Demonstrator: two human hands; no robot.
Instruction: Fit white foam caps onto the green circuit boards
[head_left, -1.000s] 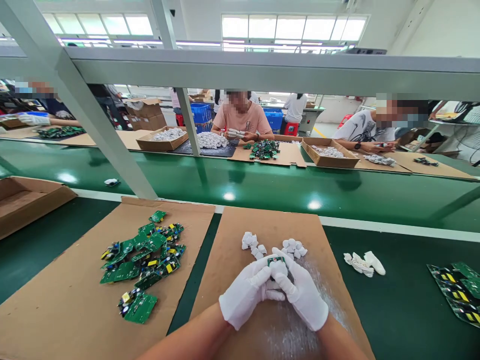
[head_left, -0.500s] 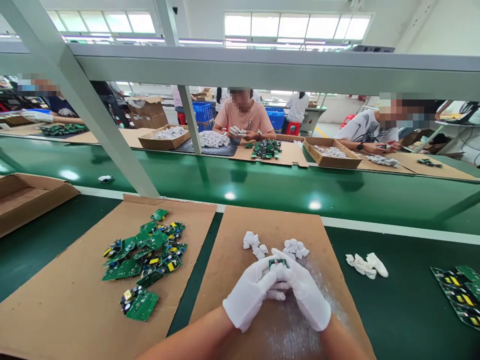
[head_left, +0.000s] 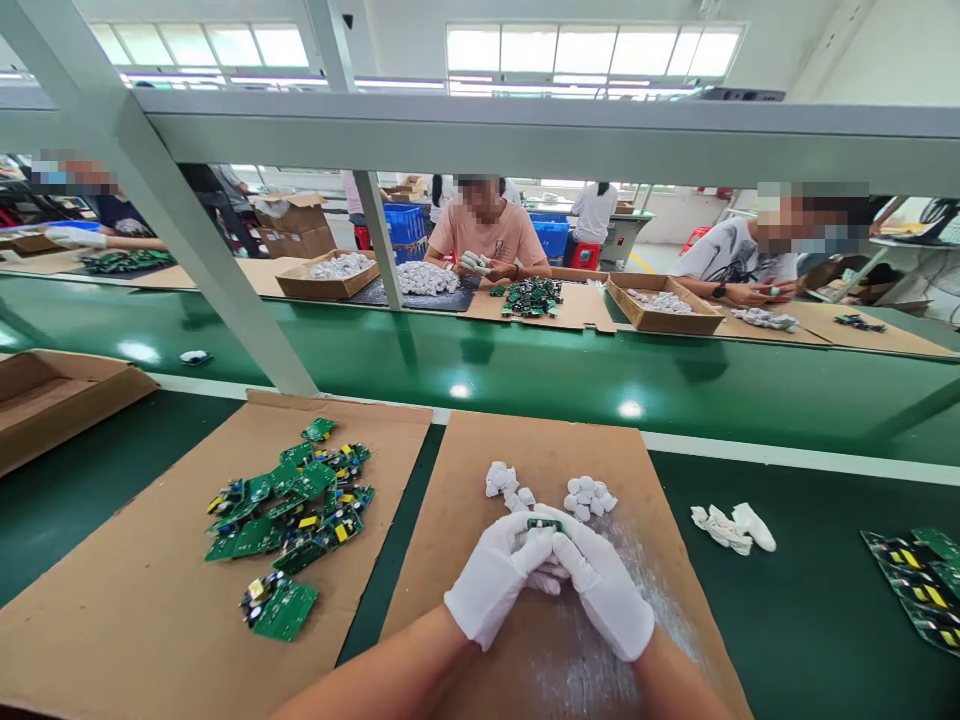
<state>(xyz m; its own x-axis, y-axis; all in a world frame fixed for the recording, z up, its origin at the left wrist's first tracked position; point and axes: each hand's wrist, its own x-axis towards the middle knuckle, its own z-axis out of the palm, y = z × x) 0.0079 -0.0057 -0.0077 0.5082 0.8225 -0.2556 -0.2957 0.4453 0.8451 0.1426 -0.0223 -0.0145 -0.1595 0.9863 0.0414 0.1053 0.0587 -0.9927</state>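
Note:
A small green circuit board point(head_left: 544, 524) is held between my two white-gloved hands, low over a cardboard sheet point(head_left: 480, 455). My left hand point(head_left: 496, 572) is closed on its left side, thumb on the near face. My right hand point(head_left: 602, 580) grips it from the right, fingers wrapped round it. The gloves hide most of the board. Just beyond my hands lie two clusters of white lumps, one at the left point(head_left: 501, 480) and one at the right point(head_left: 590, 497).
Green boards point(head_left: 300, 490) are heaped on the left cardboard. White gloves point(head_left: 733, 528) and more boards point(head_left: 919, 590) lie at the right. An open carton point(head_left: 67, 400) stands far left. Beyond the green belt point(head_left: 525, 370), people sit working; a slanted metal post point(head_left: 202, 240) rises at left.
My hands have shifted slightly left with the board, and its angle has changed a little. The small white-topped item on the belt has moved left.

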